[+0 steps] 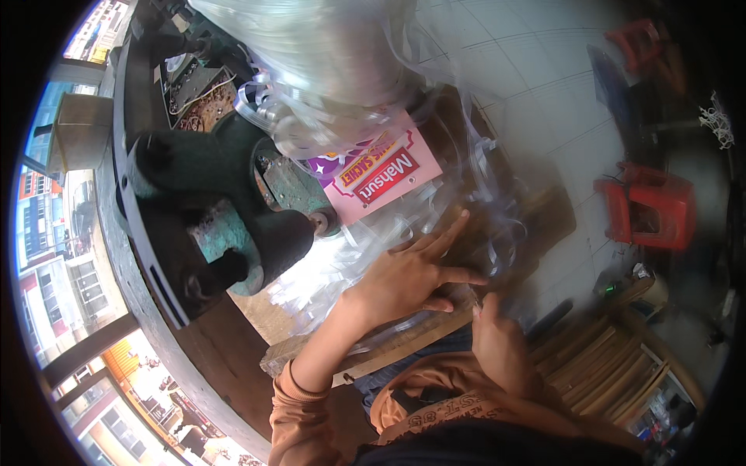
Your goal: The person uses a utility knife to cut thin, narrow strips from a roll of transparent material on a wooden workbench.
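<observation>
My left hand (404, 279) reaches over the near part of a wooden work surface, palm down, with its fingers stretched out and spread. Beneath and beside it lie many loose, shiny, clear plastic strips (311, 291). My right hand (497, 334) is at the near wooden edge (373, 349), close to the left thumb and index finger. Its thumb and fingers are pinched together; what they hold is too small to make out. Beyond my left hand lies a pink printed card (381, 182), with a large bundle of clear plastic strips (334, 54) partly over it.
A dark, worn metal machine (233, 202) stands to the left of the strips. Farther right, red plastic stools (649, 206) are on the tiled floor (521, 46). A slatted wooden bench (614, 361) sits at lower right. Windows (70, 287) line the left side.
</observation>
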Demonstrator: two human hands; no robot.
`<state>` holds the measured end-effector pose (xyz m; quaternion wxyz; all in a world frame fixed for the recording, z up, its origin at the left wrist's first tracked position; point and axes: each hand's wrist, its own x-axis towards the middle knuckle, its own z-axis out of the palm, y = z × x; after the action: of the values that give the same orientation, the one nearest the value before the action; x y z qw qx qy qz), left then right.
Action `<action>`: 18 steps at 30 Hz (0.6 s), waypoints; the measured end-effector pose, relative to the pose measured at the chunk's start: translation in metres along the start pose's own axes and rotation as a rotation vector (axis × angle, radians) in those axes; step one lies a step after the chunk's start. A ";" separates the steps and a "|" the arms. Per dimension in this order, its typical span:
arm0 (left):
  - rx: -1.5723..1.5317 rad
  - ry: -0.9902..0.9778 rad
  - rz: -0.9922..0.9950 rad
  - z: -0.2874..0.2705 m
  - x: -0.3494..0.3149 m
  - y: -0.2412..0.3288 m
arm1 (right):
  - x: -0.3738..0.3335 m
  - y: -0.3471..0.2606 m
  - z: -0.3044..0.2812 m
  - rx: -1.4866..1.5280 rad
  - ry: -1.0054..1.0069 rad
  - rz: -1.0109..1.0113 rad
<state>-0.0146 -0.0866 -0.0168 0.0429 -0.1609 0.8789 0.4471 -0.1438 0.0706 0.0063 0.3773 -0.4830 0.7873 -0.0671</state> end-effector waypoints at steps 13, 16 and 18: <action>0.016 -0.035 0.011 -0.001 0.004 0.000 | -0.001 0.007 0.005 -0.073 0.060 -0.061; 0.036 -0.024 0.024 0.000 0.003 -0.001 | -0.004 0.019 0.007 0.005 0.116 -0.170; 0.069 -0.008 0.023 0.000 0.000 0.001 | -0.005 0.028 0.005 0.102 0.105 -0.217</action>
<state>-0.0155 -0.0860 -0.0158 0.0469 -0.1474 0.8953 0.4178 -0.1595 0.0908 -0.0075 0.3500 -0.5415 0.7446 -0.1726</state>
